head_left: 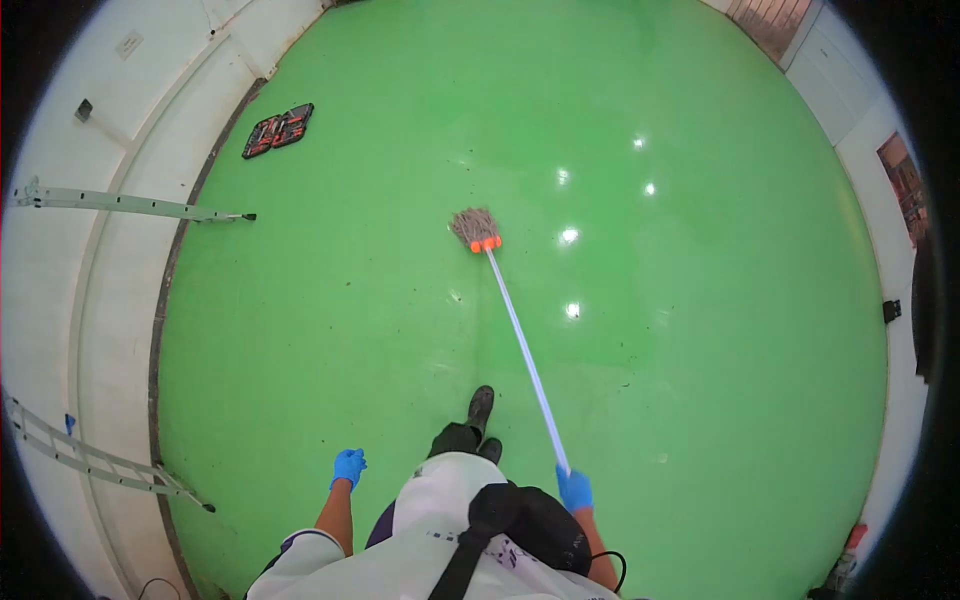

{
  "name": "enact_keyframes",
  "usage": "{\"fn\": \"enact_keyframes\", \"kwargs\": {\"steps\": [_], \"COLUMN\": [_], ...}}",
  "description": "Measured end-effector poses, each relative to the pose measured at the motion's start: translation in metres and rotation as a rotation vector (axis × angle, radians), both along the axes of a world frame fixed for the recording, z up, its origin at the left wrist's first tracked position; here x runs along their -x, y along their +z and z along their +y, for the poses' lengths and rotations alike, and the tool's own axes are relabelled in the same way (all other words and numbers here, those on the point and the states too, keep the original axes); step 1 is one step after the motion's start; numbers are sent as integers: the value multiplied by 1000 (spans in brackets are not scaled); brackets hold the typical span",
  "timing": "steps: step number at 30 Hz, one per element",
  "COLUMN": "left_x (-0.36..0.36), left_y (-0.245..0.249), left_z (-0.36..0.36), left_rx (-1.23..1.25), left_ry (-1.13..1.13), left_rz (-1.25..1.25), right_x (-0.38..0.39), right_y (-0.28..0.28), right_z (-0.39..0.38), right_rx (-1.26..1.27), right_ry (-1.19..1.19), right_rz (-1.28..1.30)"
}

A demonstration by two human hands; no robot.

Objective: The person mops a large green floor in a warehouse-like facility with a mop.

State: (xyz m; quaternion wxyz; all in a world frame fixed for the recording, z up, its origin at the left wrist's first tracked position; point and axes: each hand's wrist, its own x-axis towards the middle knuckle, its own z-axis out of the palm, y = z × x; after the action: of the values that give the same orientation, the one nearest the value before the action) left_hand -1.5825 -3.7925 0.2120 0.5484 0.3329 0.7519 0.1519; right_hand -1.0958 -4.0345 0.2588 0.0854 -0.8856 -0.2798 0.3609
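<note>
A string mop [527, 355] with a pale handle, an orange clamp and grey-brown strands lies stretched out ahead of me, its head on the green floor [400, 300]. My right hand [574, 488], in a blue glove, is wrapped round the upper end of the handle. Off to the left, apart from the mop, my left hand [348, 467] hangs over the floor in a matching blue glove. Its fingers are curled in, and nothing shows in them.
An open tool case [278, 131] lies at the upper left. Ladder legs, one far [140, 205] and one near [110, 467], lean by the left wall [110, 280]. My boots [481, 407] stand before me. Dark items hang on the right wall.
</note>
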Motion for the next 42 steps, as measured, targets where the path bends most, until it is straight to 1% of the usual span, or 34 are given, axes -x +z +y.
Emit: {"fn": "enact_keyframes", "kwargs": {"steps": [1, 2, 4, 5, 6, 7, 10, 11, 12, 14, 15, 17, 18, 19, 21, 22, 23, 24, 25, 27, 28, 30, 31, 32, 33, 34, 35, 36, 38, 39, 40, 42], "left_x": [1, 1, 19, 9, 20, 28, 73, 80, 88, 109, 115, 126, 139, 150, 194, 217, 242, 267, 287, 320, 331, 336, 332, 322, 310, 296, 282, 276, 267, 269, 274, 288], "left_y": [-6, -10, -14, 13, 23, 25, 16, 13, 13, 8, 10, 14, 12, 11, 11, 10, 10, 12, 14, 26, 23, 9, 10, 11, 10, 8, 5, 11, 17, 12, 7, -4], "left_z": [-7, -12, -29, -35, -45, -47, -36, -26, -14, 22, 38, 80, 101, 126, 169, 192, 213, 238, 261, 306, 314, 333, 338, 343, 346, 346, 341, 333, 326, 315, 303, 293], "left_rx": [33, 61, -57, -25, 3, -9, 331, 319, 132, -12, 2, 90, 92, 82, 94, 132, 161, 165, 129, -166, -144, 57, 66, 154, 239, 239, 248, 266, -98, -181, -63, 58], "left_ry": [-116, -230, -1138, -1309, -1247, -1249, -1100, -1099, -1221, -1536, -1550, -1225, -1088, -970, -787, -629, -463, -339, -347, -749, -755, -60, -74, -159, -244, -253, -289, -325, -1422, -1528, -1196, -859], "left_rz": [41, 82, 416, 469, 440, 444, 507, 504, 514, 599, 592, 487, 442, 392, 300, 226, 162, 121, 126, 273, 264, 110, 107, 78, 47, 37, 28, 25, 432, 565, 361, 164], "right_x": [28, 52, 92, 106, 118, 126, 143, 145, 148, 155, 157, 151, 142, 131, 84, 64, 49, 49, 57, 81, 95, 141, 169, 193, 229, 263, 295, 323, 342, 337, 325, 280], "right_y": [0, -2, -4, -4, -2, -1, -6, -11, -17, -35, -49, -89, -109, -124, -145, -156, -155, -131, -100, -91, -88, -84, -83, -82, -42, -30, -48, -45, -32, -29, -34, -44], "right_z": [-41, -75, -123, -138, -151, -156, -140, -125, -105, -56, -24, 56, 103, 153, 271, 319, 356, 387, 407, 404, 392, 354, 324, 305, 297, 273, 231, 207, 211, 226, 244, 305], "right_rx": [129, 210, 323, 370, 416, 451, 514, 517, 511, 494, 472, 404, 363, 325, 254, 193, 133, 108, 85, 131, 159, 189, 267, 336, 345, 366, 368, 423, 529, 560, 560, 509], "right_ry": [-172, -222, -275, -299, -319, -333, -353, -356, -361, -360, -358, -349, -334, -326, -254, -248, -113, -256, -395, -383, -372, -325, -332, -338, -336, -325, -377, -421, -464, -480, -480, -457], "right_rz": [43, 66, 121, 135, 148, 157, 172, 175, 179, 189, 190, 184, 185, 189, 259, 179, 47, -4, -62, -23, 21, -30, 62, 151, 129, 90, 230, 264, 245, 233, 216, 194]}}
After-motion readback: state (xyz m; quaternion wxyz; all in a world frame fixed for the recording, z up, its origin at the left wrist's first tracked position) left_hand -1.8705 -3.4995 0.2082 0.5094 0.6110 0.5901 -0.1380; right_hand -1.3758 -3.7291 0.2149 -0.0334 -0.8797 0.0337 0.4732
